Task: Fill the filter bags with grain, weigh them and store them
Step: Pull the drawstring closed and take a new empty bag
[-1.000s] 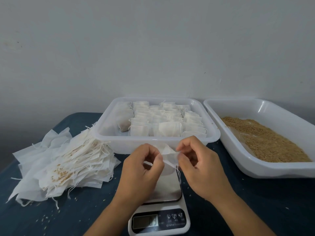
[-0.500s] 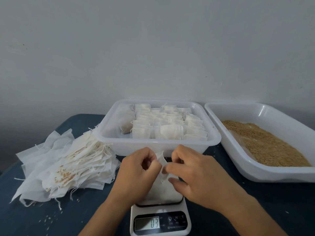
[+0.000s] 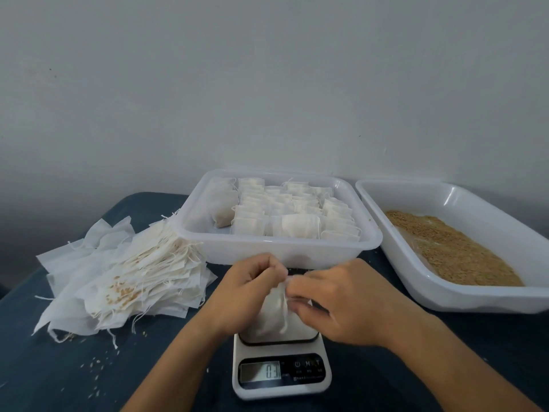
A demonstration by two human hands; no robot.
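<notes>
Between the left hand (image 3: 248, 288) and right hand (image 3: 335, 304), both pinching its mouth, a filter bag (image 3: 273, 315) seems mid-closing over the scale (image 3: 280, 379); next likely cinching the drawstring.

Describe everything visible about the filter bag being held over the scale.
The filter bag is a small white pouch of thin, slightly translucent fabric-like material with a thin white drawstring at its top. It stands upright on the scale platform, its lower part plump and its neck gathered. The left hand and right hand both pinch the neck from either side, hiding much of it. Its contents cannot be seen.
</notes>
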